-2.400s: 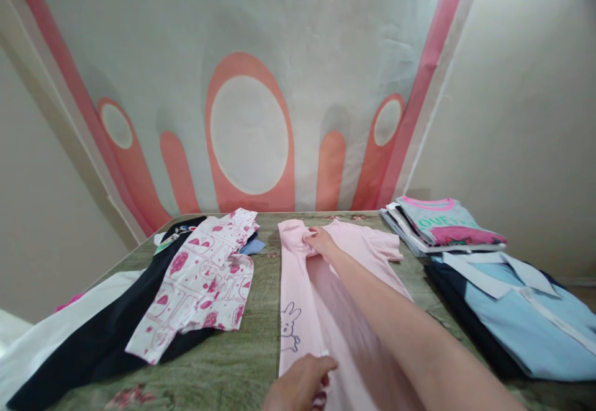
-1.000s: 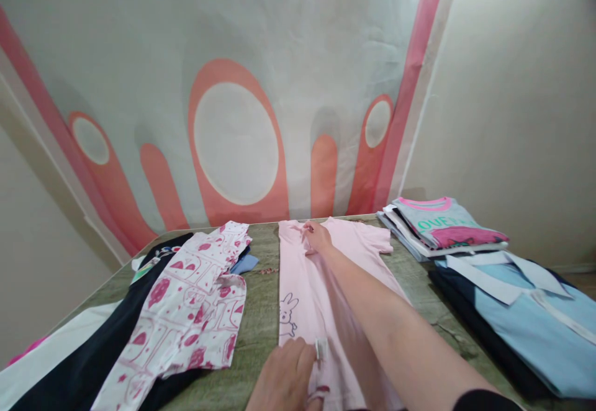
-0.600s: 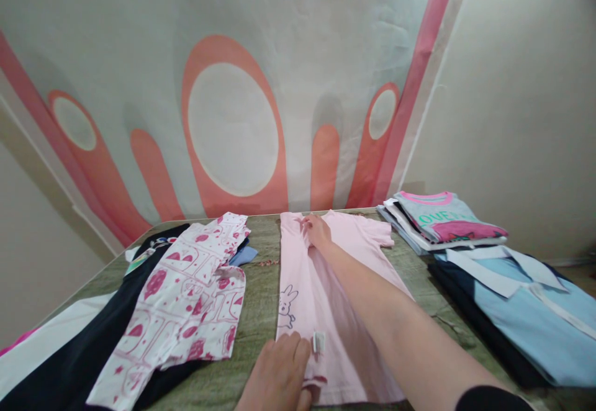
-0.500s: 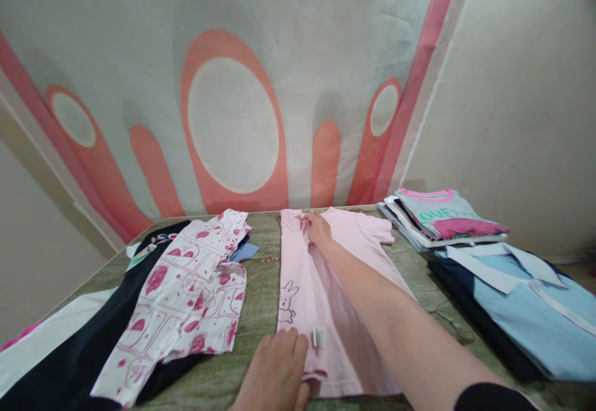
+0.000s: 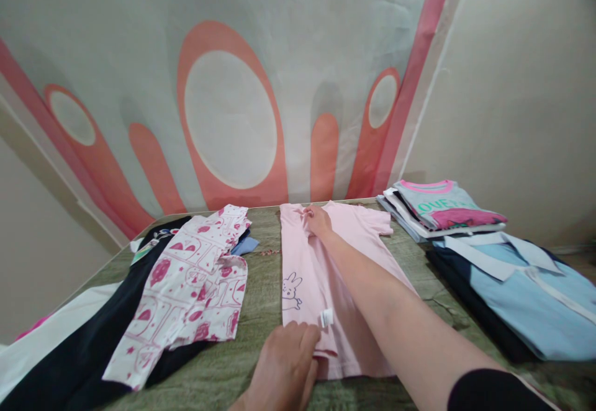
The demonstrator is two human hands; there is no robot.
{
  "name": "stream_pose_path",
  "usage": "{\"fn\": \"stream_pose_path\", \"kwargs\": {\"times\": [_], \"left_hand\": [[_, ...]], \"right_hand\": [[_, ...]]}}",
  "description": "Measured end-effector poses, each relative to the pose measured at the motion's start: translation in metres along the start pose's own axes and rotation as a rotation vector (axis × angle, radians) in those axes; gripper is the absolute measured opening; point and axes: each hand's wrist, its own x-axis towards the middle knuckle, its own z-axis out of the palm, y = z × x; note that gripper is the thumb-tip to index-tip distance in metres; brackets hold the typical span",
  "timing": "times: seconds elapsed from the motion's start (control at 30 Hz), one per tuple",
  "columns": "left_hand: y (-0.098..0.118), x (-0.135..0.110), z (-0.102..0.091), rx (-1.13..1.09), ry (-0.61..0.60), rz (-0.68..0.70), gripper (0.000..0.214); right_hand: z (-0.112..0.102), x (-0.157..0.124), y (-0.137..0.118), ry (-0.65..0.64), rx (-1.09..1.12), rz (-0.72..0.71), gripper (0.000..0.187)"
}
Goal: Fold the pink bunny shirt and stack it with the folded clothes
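Note:
A pink T-shirt lies on the table with its left side folded inward, so a rabbit drawing and a small white tag face up. Near the collar, my right hand pinches the folded cloth, its forearm crossing over the shirt. My left hand is at the bottom hem on the left, its fingers closed on the folded edge. The thumb side of that hand is partly hidden.
To the left, a white garment with pink print lies over black clothing. At right are a light blue folded garment and a stack topped by a grey-and-pink shirt. A printed wall rises behind the table.
My left hand has moved a little to the right with the hem, shifting the rabbit drawing and tag rightward. My right hand stays at the collar, and the view has tilted slightly.

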Motion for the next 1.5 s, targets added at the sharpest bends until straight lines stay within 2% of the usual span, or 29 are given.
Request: {"fn": "stream_pose_path", "kwargs": {"times": [0.13, 0.3, 0.47, 0.6, 0.7, 0.8, 0.87, 0.97, 1.07, 1.2, 1.33, 1.5], "left_hand": [[-0.002, -0.007, -0.004, 0.155, 0.004, -0.126, 0.056], [-0.011, -0.013, -0.009, 0.288, -0.063, -0.278, 0.067], [-0.006, -0.009, -0.025, 0.270, -0.266, -0.220, 0.076], [-0.002, -0.008, -0.033, 0.207, -0.334, -0.222, 0.064], [-0.006, -0.008, -0.028, 0.173, -0.355, -0.203, 0.057], [-0.012, -0.006, -0.020, 0.157, -0.326, -0.184, 0.050], [-0.015, -0.004, -0.016, 0.154, -0.263, -0.147, 0.040], [-0.017, 0.000, -0.012, 0.158, -0.177, -0.003, 0.029], [-0.020, 0.004, -0.007, 0.157, -0.184, 0.103, 0.022], [-0.028, 0.008, 0.005, 0.169, -0.181, 0.128, 0.017], [-0.034, 0.010, 0.015, 0.196, -0.147, 0.149, 0.016], [-0.033, 0.010, 0.018, 0.186, -0.152, 0.164, 0.016]], "right_hand": [[-0.003, -0.003, -0.003, 0.025, 0.012, -0.041, 0.027], [-0.004, -0.005, -0.016, 0.009, -0.002, -0.097, 0.029], [0.000, 0.007, -0.023, 0.011, -0.060, -0.066, 0.033], [0.005, 0.000, -0.018, -0.031, -0.130, -0.049, 0.027], [0.004, -0.007, -0.017, -0.017, -0.185, -0.046, 0.027], [-0.001, -0.006, -0.021, 0.030, -0.239, -0.052, 0.030], [-0.004, -0.001, -0.028, 0.031, -0.261, -0.101, 0.034], [-0.003, 0.013, -0.040, -0.047, -0.281, -0.224, 0.039], [0.004, 0.029, -0.048, -0.167, -0.311, -0.294, 0.034], [0.009, 0.048, -0.054, -0.312, -0.352, -0.317, 0.020], [0.009, 0.053, -0.057, -0.386, -0.387, -0.327, 0.029], [0.010, 0.039, -0.053, -0.392, -0.467, -0.331, 0.036]]}}
